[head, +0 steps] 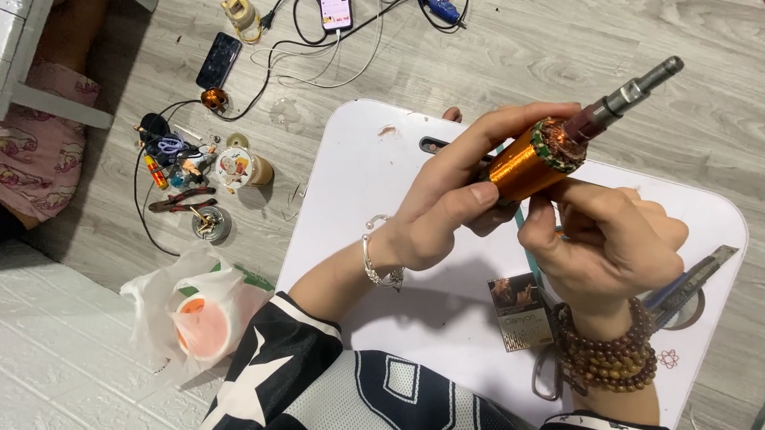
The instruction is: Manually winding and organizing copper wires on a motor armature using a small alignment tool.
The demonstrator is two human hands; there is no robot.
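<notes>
I hold a motor armature (547, 158) wound with copper-coloured wire above a small white table (358, 179). Its steel shaft (633, 90) points up and to the right. My left hand (461, 193) wraps around the copper body from the left, thumb across its lower end. My right hand (609, 238) grips it from below and to the right, fingers pinched at the winding. A silver bracelet circles my left wrist and brown bead bracelets my right.
A small printed box (520, 311), scissors (549, 373) and a utility knife (694, 276) lie on the table. On the wooden floor to the left are pliers (181, 203), small containers, cables, two phones (219, 60) and a plastic bag with a cup (201, 323). A glue gun (439, 2) lies at the top.
</notes>
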